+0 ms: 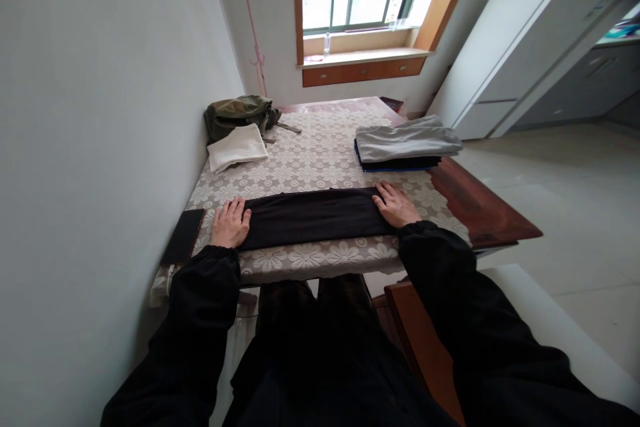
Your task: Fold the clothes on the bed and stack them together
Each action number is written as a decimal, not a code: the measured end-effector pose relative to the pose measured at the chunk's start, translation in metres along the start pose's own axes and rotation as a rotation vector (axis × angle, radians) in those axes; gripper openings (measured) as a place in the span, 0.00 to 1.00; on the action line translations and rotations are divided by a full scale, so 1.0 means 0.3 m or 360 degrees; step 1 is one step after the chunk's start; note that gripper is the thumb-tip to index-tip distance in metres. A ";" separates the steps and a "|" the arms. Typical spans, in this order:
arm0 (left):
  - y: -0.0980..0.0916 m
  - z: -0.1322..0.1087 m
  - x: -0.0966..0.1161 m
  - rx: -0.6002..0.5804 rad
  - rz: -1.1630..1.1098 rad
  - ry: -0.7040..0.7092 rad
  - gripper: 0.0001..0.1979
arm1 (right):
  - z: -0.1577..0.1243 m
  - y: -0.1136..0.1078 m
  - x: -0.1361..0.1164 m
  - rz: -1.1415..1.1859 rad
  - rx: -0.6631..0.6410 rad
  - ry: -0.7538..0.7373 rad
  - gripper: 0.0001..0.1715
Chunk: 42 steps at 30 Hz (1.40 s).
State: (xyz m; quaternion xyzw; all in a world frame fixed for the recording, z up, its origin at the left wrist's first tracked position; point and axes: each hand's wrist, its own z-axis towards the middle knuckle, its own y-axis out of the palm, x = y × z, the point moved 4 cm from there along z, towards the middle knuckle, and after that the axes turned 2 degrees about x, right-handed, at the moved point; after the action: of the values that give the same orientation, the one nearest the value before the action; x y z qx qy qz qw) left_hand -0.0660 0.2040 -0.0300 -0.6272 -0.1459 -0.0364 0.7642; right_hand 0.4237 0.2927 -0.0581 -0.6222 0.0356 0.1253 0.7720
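A black garment [313, 213], folded into a long flat strip, lies across the lace tablecloth [305, 258] close to the table's front edge. At its left end rests my left hand [231, 223], flat with the fingers stretched forward. My right hand [397, 205] lies on the opposite end, fingers extended over the cloth. Neither hand grips the fabric. Which kind of garment it is, I cannot tell from the fold.
Beyond the right hand sits a stack of folded clothes with a grey garment [407, 140] on top. A white folded cloth [239, 147] and an olive backpack [240, 113] lie at the back left. A dark flat tablet-like object [183, 237] rests by the left wall.
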 end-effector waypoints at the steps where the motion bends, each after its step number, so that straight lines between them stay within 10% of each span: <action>1: -0.002 0.000 -0.011 -0.0003 0.0007 -0.0015 0.32 | -0.001 0.002 0.002 -0.0003 -0.0007 -0.0006 0.37; 21: 0.026 0.002 0.094 -0.0100 0.0397 0.0359 0.31 | 0.015 0.022 -0.138 -0.0504 0.0006 -0.0320 0.37; 42: 0.032 -0.011 0.158 -0.0174 0.0403 0.0214 0.35 | -0.044 -0.007 -0.228 -0.0425 -0.0211 -0.0116 0.43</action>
State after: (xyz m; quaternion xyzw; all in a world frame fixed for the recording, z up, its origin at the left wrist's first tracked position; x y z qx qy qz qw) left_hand -0.0177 0.2088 -0.0269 -0.6773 -0.0120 0.0106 0.7355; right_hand 0.3595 0.2693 -0.0447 -0.6660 -0.0838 0.0462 0.7397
